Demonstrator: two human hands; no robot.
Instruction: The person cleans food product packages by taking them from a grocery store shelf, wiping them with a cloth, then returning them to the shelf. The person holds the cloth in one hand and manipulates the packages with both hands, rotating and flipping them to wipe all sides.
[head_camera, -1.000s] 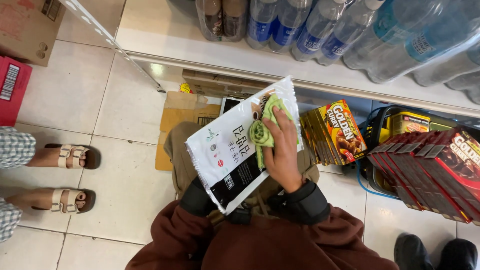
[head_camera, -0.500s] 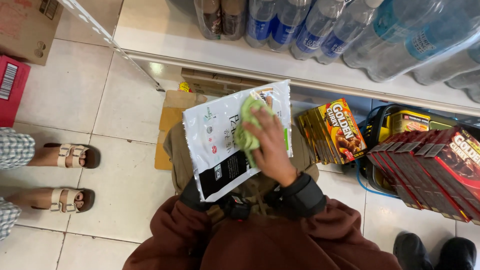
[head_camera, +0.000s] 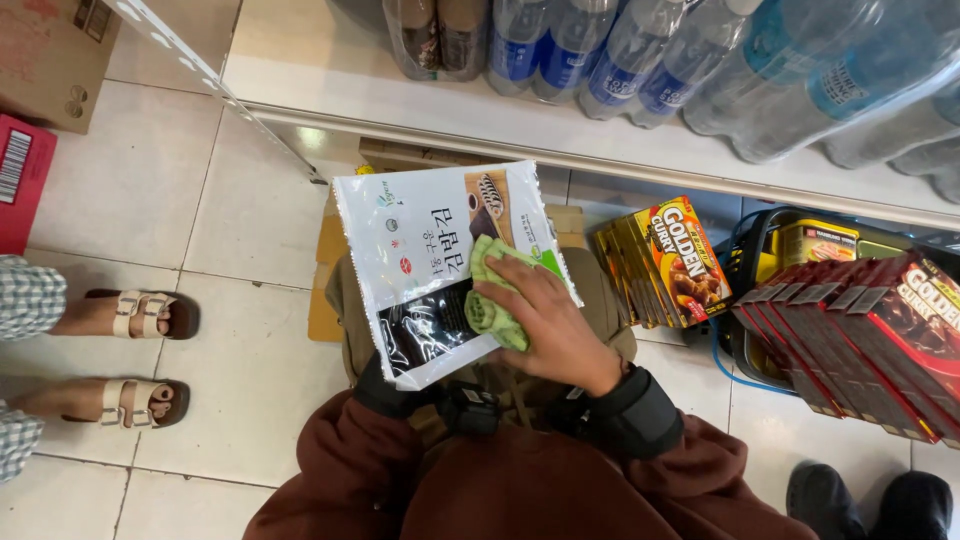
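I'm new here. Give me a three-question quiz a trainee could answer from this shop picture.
1. True or false: the right hand presses a green cloth against the flat white and black packet.
2. Which boxes stand nearest the packet on the floor? A) the yellow boxes B) the red boxes C) the cardboard box
3. What stands on the shelf above the packet?

Key
1. True.
2. A.
3. Clear plastic bottles with blue labels. The left hand is hidden under the packet, so its grip cannot be judged.
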